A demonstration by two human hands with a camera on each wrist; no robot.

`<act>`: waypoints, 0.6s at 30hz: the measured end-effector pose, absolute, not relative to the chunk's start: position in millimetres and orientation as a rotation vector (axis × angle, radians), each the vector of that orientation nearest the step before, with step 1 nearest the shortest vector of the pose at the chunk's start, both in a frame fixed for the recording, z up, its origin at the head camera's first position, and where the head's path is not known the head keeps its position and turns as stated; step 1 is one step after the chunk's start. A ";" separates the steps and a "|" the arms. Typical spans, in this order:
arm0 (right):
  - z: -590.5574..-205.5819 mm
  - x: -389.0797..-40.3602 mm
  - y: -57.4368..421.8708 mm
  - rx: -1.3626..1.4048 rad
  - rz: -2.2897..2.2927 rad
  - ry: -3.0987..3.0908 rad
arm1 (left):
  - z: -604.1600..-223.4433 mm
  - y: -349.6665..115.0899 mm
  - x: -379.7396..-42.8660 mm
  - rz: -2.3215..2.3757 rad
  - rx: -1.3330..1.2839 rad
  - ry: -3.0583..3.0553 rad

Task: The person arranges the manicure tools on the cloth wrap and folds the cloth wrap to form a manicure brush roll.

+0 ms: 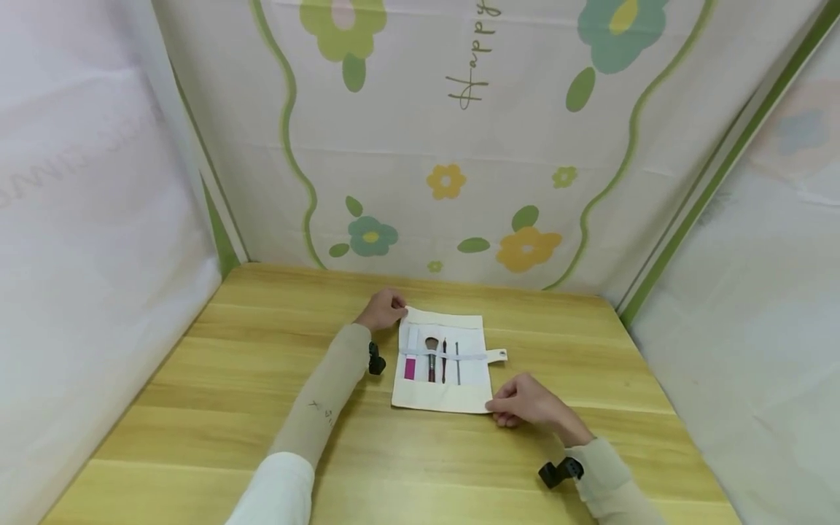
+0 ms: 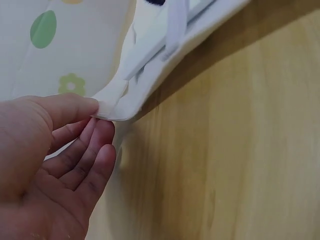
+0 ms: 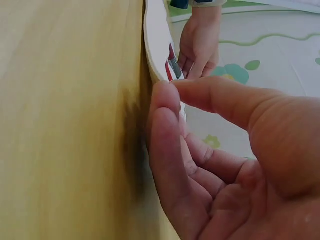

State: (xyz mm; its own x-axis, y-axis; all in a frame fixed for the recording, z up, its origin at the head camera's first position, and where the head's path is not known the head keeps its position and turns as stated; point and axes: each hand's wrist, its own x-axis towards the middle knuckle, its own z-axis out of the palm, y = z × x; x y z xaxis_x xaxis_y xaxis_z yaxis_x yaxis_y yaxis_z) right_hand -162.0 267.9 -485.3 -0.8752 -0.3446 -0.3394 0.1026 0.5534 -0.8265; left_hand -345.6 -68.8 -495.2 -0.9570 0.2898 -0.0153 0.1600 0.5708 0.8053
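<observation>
An unfolded white cloth brush pouch lies on the table, with a strap and snap sticking out to its right. Under its elastic band sit a white-and-magenta flat piece, a makeup brush, a slim dark red tool and a thin grey stick. My left hand pinches the pouch's far left corner between thumb and fingers; the left wrist view shows this corner raised off the wood. At the near right corner, my right hand pinches the edge between thumb and forefinger.
The wooden table runs up to a flower-printed cloth wall behind the pouch. More cloth hangs along the left side and the right side. Black wrist cameras are strapped on both sleeves.
</observation>
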 end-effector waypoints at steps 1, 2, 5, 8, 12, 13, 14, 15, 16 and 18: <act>-485.1 -162.8 268.5 -0.188 -1.278 2.323 | -493.4 -70.4 -344.1 1.340 0.389 2.645; -484.5 -163.4 269.7 -0.178 -1.280 2.323 | -492.2 -72.1 -342.7 1.339 0.390 2.634; -479.9 -166.9 277.0 -0.141 -1.283 2.343 | -487.7 -79.2 -337.6 1.336 0.400 2.604; -472.6 -174.8 287.7 -0.102 -1.284 2.383 | -481.1 -88.4 -330.3 1.316 0.416 2.592; -461.7 -192.2 303.8 -0.072 -1.266 2.481 | -471.1 -99.5 -318.3 1.299 0.476 2.580; -458.9 -197.9 307.5 -0.079 -1.252 2.511 | -469.4 -102.0 -314.6 1.297 0.477 2.565; -456.5 -204.1 310.7 -0.073 -1.238 2.546 | -467.7 -104.6 -310.5 1.305 0.481 2.538; -454.0 -210.6 313.5 -0.072 -1.225 2.578 | -466.0 -107.2 -305.8 1.310 0.478 2.513; -451.8 -217.2 316.0 -0.069 -1.207 2.611 | -465.1 -109.6 -301.1 1.316 0.471 2.487; -447.1 -230.2 319.3 -0.073 -1.184 2.663 | -464.2 -114.1 -291.0 1.341 0.452 2.418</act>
